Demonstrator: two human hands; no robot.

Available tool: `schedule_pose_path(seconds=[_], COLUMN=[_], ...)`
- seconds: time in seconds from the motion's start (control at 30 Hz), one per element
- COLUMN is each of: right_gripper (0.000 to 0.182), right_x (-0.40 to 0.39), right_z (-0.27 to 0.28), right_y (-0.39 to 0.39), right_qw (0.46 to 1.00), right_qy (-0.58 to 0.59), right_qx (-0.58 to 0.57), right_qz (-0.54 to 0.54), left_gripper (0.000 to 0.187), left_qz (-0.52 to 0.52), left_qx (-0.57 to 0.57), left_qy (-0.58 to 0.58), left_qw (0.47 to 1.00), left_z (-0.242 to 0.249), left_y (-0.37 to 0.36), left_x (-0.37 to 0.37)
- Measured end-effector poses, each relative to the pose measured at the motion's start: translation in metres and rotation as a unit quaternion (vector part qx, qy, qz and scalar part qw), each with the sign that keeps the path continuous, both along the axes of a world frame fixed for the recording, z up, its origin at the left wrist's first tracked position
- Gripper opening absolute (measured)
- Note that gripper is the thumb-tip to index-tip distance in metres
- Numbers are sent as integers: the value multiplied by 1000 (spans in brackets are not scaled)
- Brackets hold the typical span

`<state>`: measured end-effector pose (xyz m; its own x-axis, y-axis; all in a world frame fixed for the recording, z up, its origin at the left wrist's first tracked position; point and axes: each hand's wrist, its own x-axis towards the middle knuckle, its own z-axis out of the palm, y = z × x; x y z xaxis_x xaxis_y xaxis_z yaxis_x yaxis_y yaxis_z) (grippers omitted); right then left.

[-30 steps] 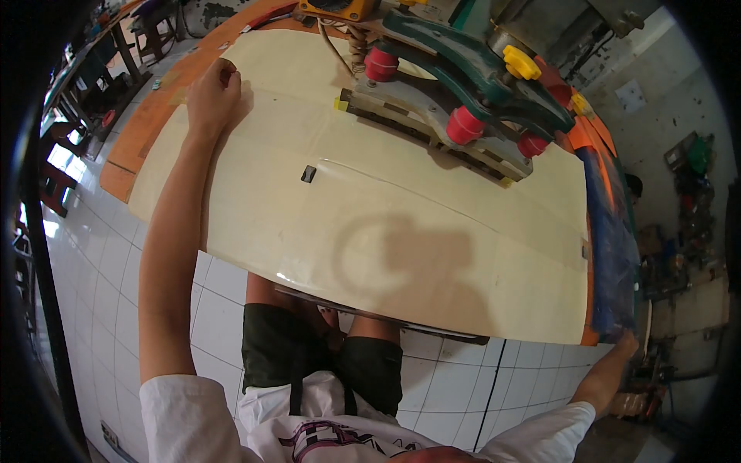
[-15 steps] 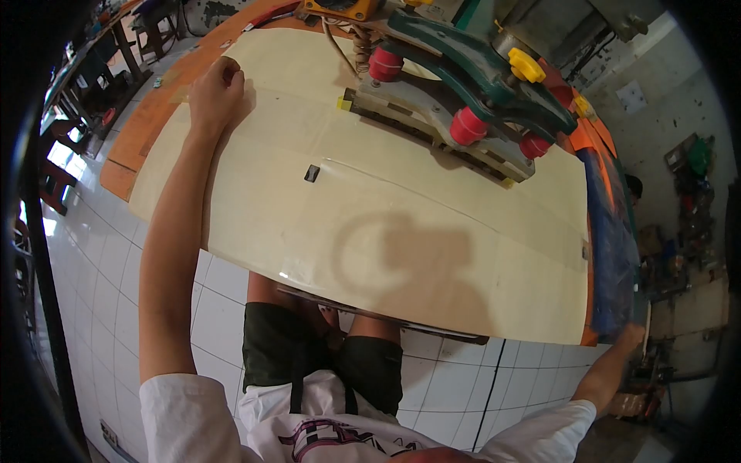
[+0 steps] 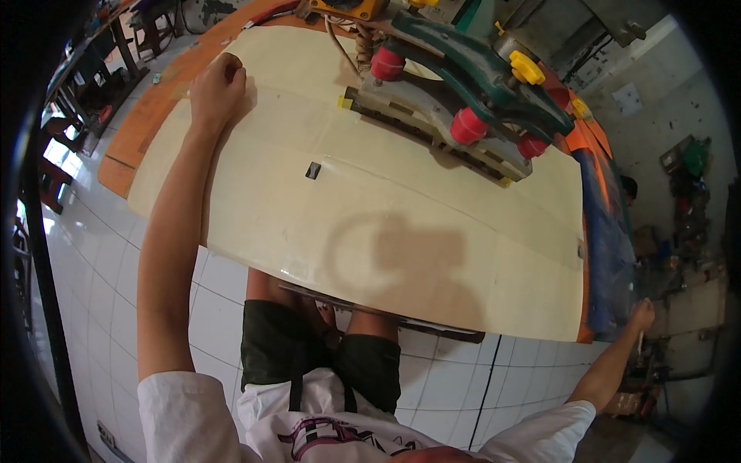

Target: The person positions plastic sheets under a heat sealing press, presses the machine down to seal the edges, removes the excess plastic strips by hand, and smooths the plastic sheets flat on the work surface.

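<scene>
My left hand (image 3: 218, 86) rests on the left part of a large cream-coloured sheet (image 3: 255, 208) covering the table. Its fingers are curled in, and nothing shows in them. Out at the far right, my right hand (image 3: 643, 315) is closed beside the blue plastic-like material (image 3: 607, 239) at the table's right end. It is small and dim there, so what it holds, if anything, cannot be made out. A small dark patch (image 3: 312, 170) lies on the sheet. Beyond it stands a green machine arm (image 3: 448, 58) with red knobs and a long metal bar (image 3: 432, 135) low over the sheet.
A yellow-orange device (image 3: 347, 8) with a coiled cord (image 3: 363, 50) sits at the back. The orange tabletop edge (image 3: 120, 170) shows at left. Orange material (image 3: 590, 139) lies at the right end. White floor tiles (image 3: 212, 320) and a dark bar (image 3: 378, 309) show below the front edge.
My right hand has moved up and slightly right along the table's right end. My left hand stays where it was on the sheet. The machine has not visibly moved.
</scene>
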<state>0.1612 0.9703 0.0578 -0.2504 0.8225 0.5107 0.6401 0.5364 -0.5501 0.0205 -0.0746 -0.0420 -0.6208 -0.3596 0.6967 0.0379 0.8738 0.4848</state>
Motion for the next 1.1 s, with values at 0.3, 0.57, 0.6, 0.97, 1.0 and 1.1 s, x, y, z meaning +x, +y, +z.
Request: schedule_pose_path(seconds=[0.3, 0.57, 0.6, 0.97, 1.0, 1.1], right_gripper=[36, 32, 32, 15, 14, 16], right_x=[-51, -40, -30, 123, 134, 144], right_z=[56, 82, 81, -65, -78, -110], right_y=[-127, -190, -211, -405, -423, -461], right_qw=[974, 927, 926, 727, 716, 676], right_qy=[-82, -34, -35, 38, 47, 104], right_qx=[205, 351, 352, 569, 556, 460], right_qz=[45, 130, 129, 382, 419, 566], left_gripper=[17, 17, 17, 9, 10, 15], left_qz=[-19, -33, -35, -214, -242, -324], left_qx=[10, 8, 9, 30, 8, -100], left_qy=[0, 9, 9, -26, -47, -51], left_qw=[1000, 999, 999, 976, 969, 939], left_z=[1, 4, 5, 30, 29, 26], left_y=[-1, 3, 4, 54, 56, 57], left_x=[-1, 3, 4, 30, 30, 28])
